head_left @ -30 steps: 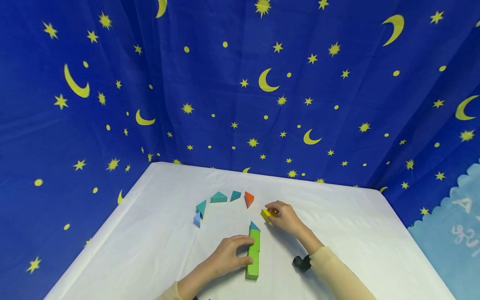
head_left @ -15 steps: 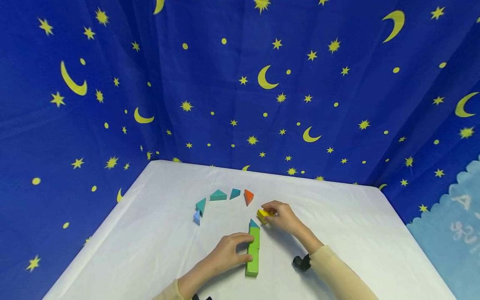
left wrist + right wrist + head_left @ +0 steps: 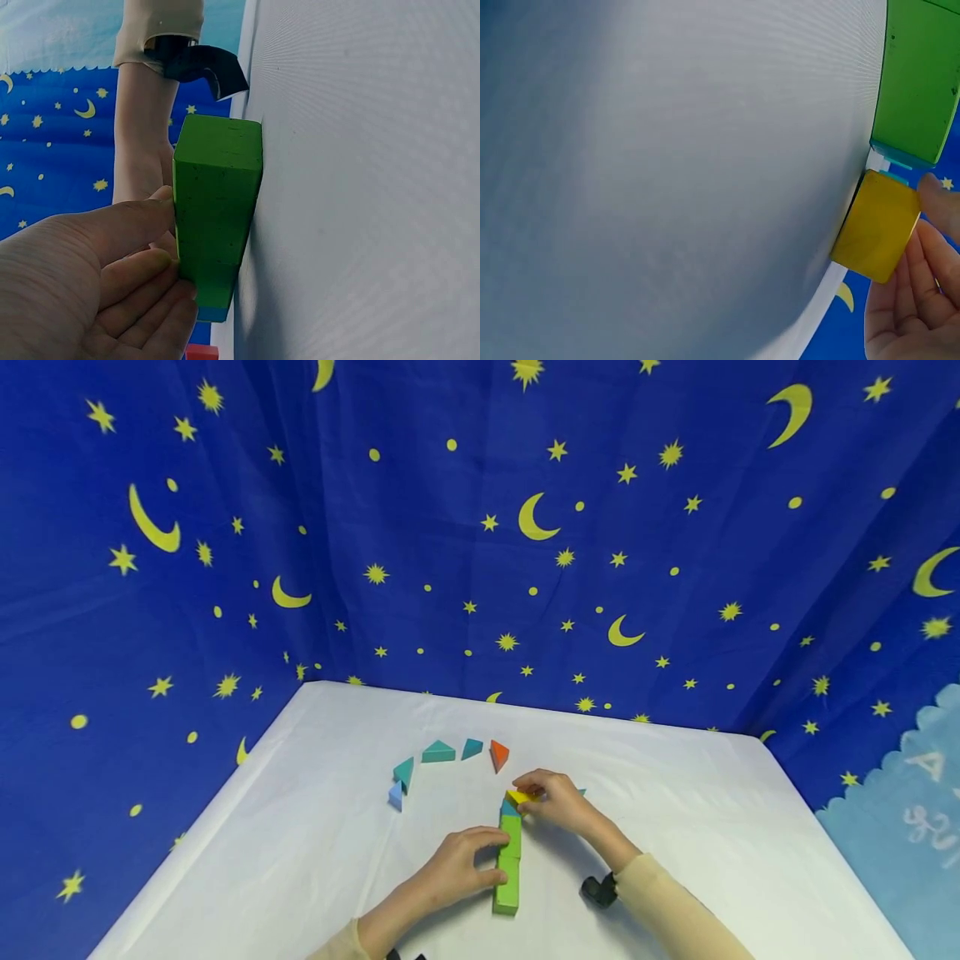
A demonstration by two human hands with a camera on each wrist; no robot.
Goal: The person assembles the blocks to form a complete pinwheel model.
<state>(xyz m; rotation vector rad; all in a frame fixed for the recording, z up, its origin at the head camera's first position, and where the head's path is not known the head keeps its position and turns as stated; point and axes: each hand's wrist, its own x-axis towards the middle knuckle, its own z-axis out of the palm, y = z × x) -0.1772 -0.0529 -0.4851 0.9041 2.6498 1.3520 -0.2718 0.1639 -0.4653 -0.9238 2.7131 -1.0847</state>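
Two green blocks lie end to end on the white table, the near one [image 3: 506, 887] and the far one [image 3: 511, 837]. A small blue triangular block [image 3: 509, 808] caps their far end. My left hand [image 3: 459, 867] rests along their left side, its thumb and fingers touching the green faces, as the left wrist view also shows. Between thumb and fingers, my right hand [image 3: 561, 800] pinches a yellow block [image 3: 877, 225]. That block sits right at the blue triangle's tip, on the table surface. Part of it is hidden by the right fingers.
Beyond lies an arc of triangular blocks: light blue [image 3: 395, 795], teal [image 3: 403, 772], another teal [image 3: 438, 752], dark teal [image 3: 472, 748] and orange-red [image 3: 499, 755]. A teal tip [image 3: 582, 792] peeks out behind the right hand. Blue star-patterned cloth [image 3: 480, 568] hangs around the table.
My right hand has slid the yellow block leftward to the blue triangle's tip, uncovering a teal tip behind the hand. The left hand and green blocks have stayed in place.
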